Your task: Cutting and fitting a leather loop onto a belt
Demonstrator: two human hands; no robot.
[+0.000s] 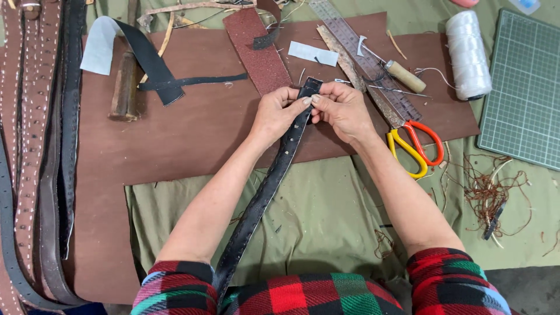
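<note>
A long black leather strap (265, 189) with punched holes runs from my lap up to the middle of the brown board (175, 140). My left hand (279, 114) pinches the strap near its far end from the left. From the right, my right hand (343, 108) grips the same end, fingertips meeting those of the left hand. The strap's tip (311, 85) sticks out just beyond both hands.
Scissors with orange and yellow handles (415, 146) lie to the right, beside a clear ruler (364, 55), an awl (403, 76) and a white thread spool (468, 53). A green cutting mat (525, 87) sits far right. Several belts (41, 151) lie at left, a wooden mallet (125, 87) behind.
</note>
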